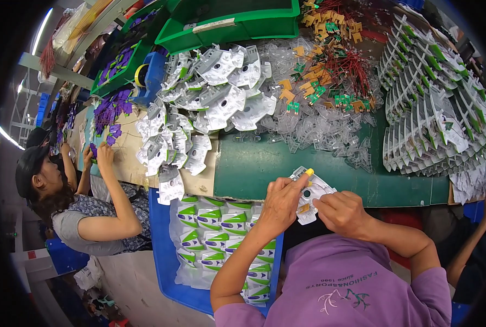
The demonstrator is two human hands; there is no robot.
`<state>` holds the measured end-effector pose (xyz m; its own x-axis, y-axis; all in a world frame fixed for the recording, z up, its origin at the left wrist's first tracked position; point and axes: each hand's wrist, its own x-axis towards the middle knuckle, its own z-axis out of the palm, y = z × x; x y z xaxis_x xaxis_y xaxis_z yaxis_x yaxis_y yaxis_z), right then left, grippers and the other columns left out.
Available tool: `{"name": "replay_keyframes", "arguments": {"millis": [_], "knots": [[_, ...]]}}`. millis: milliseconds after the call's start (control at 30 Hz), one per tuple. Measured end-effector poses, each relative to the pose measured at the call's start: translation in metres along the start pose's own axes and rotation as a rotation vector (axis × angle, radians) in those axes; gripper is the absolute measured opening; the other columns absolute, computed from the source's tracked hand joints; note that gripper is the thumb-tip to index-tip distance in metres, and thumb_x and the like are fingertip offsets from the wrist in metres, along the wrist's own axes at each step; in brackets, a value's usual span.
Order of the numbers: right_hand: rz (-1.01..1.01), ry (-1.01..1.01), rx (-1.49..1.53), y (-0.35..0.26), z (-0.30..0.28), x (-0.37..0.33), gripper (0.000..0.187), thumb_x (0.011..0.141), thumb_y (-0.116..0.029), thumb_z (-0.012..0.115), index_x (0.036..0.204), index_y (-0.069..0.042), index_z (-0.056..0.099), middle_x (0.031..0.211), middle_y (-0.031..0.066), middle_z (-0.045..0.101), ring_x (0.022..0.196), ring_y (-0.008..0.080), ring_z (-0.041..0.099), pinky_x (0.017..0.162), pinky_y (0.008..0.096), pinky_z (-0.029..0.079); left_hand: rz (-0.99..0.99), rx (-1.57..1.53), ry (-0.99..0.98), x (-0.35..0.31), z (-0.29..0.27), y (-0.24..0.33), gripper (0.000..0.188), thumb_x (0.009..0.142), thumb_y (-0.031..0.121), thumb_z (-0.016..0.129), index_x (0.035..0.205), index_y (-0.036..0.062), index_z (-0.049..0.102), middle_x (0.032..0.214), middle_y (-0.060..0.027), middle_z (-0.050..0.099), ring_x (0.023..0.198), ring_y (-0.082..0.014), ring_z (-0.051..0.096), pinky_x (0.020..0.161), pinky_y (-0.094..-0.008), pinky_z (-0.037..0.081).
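White plastic part looks glossy, tabletop matt green, blue bin smooth plastic.

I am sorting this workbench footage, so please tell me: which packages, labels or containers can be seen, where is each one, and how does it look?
Clear bagged parts: in the blue tray, lower centre; white with green and purple.
Blue tray: left of the left hand; rectangular.
Green bin: top centre; a pale label strip on its front.
White plastic part: held by both hands, the right hand too; yellow tab.
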<state>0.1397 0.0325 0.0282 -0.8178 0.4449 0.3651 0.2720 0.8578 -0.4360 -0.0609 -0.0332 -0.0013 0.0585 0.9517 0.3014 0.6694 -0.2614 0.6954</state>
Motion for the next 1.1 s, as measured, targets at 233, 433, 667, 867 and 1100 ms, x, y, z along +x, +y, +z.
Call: {"name": "replay_keyframes", "arguments": {"millis": [233,433,667,867,1100], "knots": [[0.006,-0.037,0.061,0.003,-0.017,0.010,0.030,0.064,-0.007,0.070,0.093,-0.003,0.067,0.093,0.0087,0.064,0.067,0.0219,0.064,0.059,0.0360,0.050,-0.005,-0.026,0.001,0.000,-0.004,-0.002,0.057,0.084,-0.005,0.061,0.139,0.0037,0.048,0.112,-0.0075,0.068,0.096,-0.0272,0.057,0.084,-0.0386,0.039],[0.634,0.033,0.415,0.022,-0.011,-0.026,0.026,0.083,-0.008,0.069,0.107,-0.005,0.059,0.068,0.0100,0.065,0.059,0.0256,0.066,0.055,0.0380,0.052,0.019,-0.011,-0.007,0.000,0.002,-0.004,0.052,0.081,-0.007,0.064,0.131,0.0025,0.055,0.109,-0.0094,0.068,0.097,-0.0292,0.057,0.088,-0.0397,0.040],[0.414,0.196,0.442,0.012,-0.009,-0.020,0.018,0.084,-0.002,0.065,0.102,-0.004,0.062,0.074,0.0093,0.065,0.059,0.0179,0.065,0.054,0.0309,0.049,0.024,0.069,0.401,-0.015,0.000,-0.008,0.037,0.083,-0.004,0.067,0.119,-0.0027,0.059,0.102,-0.0184,0.064,0.088,-0.0343,0.058,0.080,-0.0428,0.048],[0.327,0.634,-0.027,-0.006,-0.144,-0.027,0.014,0.080,0.001,0.065,0.094,-0.001,0.063,0.069,0.0076,0.063,0.056,0.0130,0.063,0.052,0.0277,0.050,-0.114,0.027,0.416,-0.005,-0.004,-0.007,0.036,0.085,-0.002,0.068,0.119,-0.0020,0.058,0.098,-0.0159,0.063,0.080,-0.0281,0.056,0.072,-0.0378,0.047],[0.654,1.102,0.364,0.038,-0.217,-0.023,0.011,0.088,0.005,0.054,0.097,0.000,0.058,0.062,-0.0019,0.057,0.049,0.0009,0.047,0.045,0.0187,0.035,0.033,0.113,0.229,0.002,0.018,-0.002,0.030,0.079,0.001,0.073,0.108,0.0026,0.066,0.102,-0.0137,0.066,0.090,-0.0326,0.060,0.082,-0.0416,0.046]]}}
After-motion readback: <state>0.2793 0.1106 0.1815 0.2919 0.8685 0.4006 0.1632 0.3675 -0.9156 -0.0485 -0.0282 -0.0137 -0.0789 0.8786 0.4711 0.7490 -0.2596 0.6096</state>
